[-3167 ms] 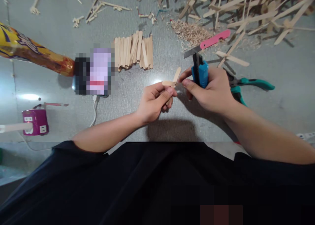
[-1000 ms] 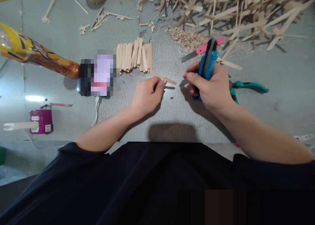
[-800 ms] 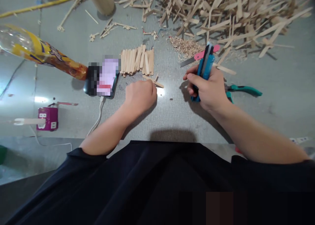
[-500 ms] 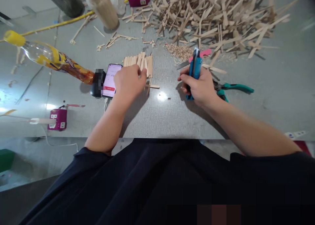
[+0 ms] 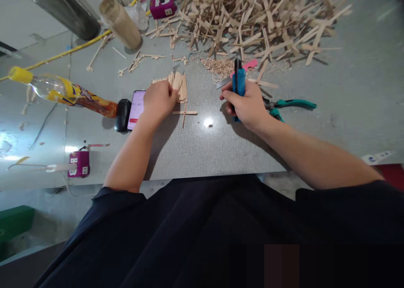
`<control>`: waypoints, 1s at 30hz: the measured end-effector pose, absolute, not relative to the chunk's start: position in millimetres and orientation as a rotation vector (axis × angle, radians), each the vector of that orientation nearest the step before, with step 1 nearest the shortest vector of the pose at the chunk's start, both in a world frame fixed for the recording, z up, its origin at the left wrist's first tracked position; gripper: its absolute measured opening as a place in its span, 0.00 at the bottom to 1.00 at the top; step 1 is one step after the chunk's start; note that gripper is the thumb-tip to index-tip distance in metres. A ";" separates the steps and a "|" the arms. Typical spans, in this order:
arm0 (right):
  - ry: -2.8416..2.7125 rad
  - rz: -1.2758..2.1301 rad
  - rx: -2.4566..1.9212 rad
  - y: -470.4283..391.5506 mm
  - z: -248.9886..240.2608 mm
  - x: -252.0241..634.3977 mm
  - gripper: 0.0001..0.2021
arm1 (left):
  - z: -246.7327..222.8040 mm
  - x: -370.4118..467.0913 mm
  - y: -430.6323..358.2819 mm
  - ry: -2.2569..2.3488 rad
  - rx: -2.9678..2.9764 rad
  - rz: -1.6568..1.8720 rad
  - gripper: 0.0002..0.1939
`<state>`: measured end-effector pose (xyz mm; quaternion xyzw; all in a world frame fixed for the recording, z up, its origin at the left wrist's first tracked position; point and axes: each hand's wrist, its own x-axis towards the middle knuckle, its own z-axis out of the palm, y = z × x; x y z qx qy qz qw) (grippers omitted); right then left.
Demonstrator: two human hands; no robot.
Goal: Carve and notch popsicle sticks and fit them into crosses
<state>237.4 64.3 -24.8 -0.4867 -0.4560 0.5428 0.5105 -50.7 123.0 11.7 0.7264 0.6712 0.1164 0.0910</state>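
Note:
My left hand [image 5: 158, 102] is closed at the near edge of a row of wooden craft sticks [image 5: 183, 88], fingers bent down and the thumb pressed in. It grips at a stick there, though the fingertips are mostly hidden. Just below lie two sticks crossed over each other [image 5: 184, 112]. My right hand [image 5: 248, 105] is wrapped round a blue and black stapler [image 5: 239, 84], held upright with its end pointing away from me. Under and beside that hand lie pliers with teal handles [image 5: 296, 104] and a pink-handled blade [image 5: 251, 65].
Behind the hands spreads a big heap of crossed sticks [image 5: 252, 19], with wood crumbs [image 5: 217, 67] before it. A phone [image 5: 135, 107], a black case [image 5: 122, 115] and a tipped drink bottle [image 5: 78, 92] lie left. Purple socket blocks [image 5: 78, 164] and a jar [image 5: 121, 25] stand around.
The view has shifted slightly, so the table things sit further left and lower. My left hand stays over the stick row, and my right hand still holds the stapler, now turned a little.

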 end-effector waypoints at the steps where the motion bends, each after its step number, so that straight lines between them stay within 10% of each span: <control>1: -1.092 1.300 -1.181 64.9 -24.6 237.8 0.14 | 13.8 -53.4 115.6 1.960 2.193 0.350 0.09; 10: -1.023 1.184 -1.217 71.3 -1.7 247.1 0.19 | 19.8 -25.3 7.1 0.578 3.134 -0.136 0.12; 20: -1.055 1.047 -1.233 68.3 19.5 260.4 0.21 | 13.5 22.5 121.5 1.304 2.864 -0.172 0.15; 30: -0.993 1.054 -1.159 69.1 29.4 262.7 0.17 | 11.7 65.7 50.9 0.765 2.817 -0.233 0.15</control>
